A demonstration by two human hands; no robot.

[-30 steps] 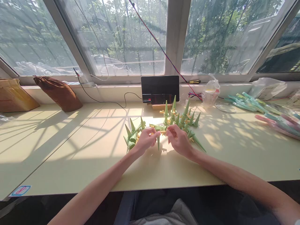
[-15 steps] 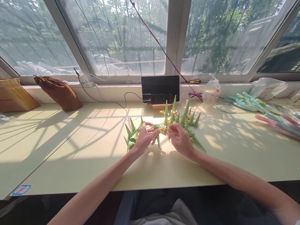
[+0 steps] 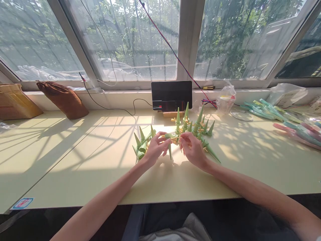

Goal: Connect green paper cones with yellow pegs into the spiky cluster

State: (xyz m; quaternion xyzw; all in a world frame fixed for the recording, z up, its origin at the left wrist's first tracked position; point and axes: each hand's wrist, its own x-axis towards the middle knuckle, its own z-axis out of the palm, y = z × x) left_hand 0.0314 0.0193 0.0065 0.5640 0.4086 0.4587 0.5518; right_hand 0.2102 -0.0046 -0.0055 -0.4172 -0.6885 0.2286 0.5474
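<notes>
My left hand (image 3: 154, 150) is closed on a green cone (image 3: 170, 152) whose tip points down toward the table. Small yellow parts (image 3: 173, 140) show at the cone's wide end, between my two hands. My right hand (image 3: 195, 150) sits just to the right, thumb and fingers pinched at those parts; what lies between its fingertips is too small to make out. Beside my left hand is a group of plain green cones (image 3: 138, 142), some standing, some lying. Behind and right of my right hand stand several green cones with yellow pieces (image 3: 186, 117), and one long cone (image 3: 212, 153) lies slanted.
A dark tablet (image 3: 171, 92) leans on a wooden stand (image 3: 173, 114) at the back. A brown pouch (image 3: 65, 102) stands at left. Bagged green and pink pieces (image 3: 298, 129) lie at right, near a plastic-wrapped cup (image 3: 226, 98). A thin cable (image 3: 114, 108) crosses the back.
My left hand and the cone in it have shifted very slightly, with the cone turning a little. My right hand stays almost where it was.
</notes>
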